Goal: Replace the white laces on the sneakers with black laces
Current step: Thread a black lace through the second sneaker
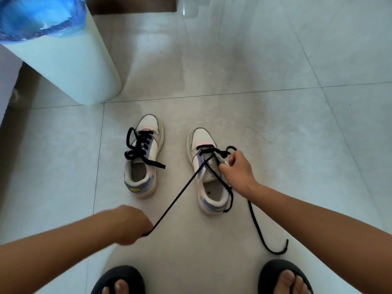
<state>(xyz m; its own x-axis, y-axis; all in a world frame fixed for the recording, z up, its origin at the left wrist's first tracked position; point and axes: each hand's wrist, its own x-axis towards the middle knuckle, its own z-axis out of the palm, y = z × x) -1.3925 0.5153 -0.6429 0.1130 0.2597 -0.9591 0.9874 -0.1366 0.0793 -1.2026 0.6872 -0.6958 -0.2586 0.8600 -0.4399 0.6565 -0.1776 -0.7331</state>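
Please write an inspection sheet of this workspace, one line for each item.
Surface: pale tiled floor, glossy, dark grout lines.
Job's things: left sneaker fully laced in black, ends loose; right sneaker partly laced, black lace pulled taut toward the person, other end trailing on the floor.
Clutter: no white laces seen.
Hands: left hand pinches the taut lace; right hand grips the right sneaker's upper.
Cables: nothing seen.
Surroundings: white cylindrical container with blue top; person's feet in dark slippers.
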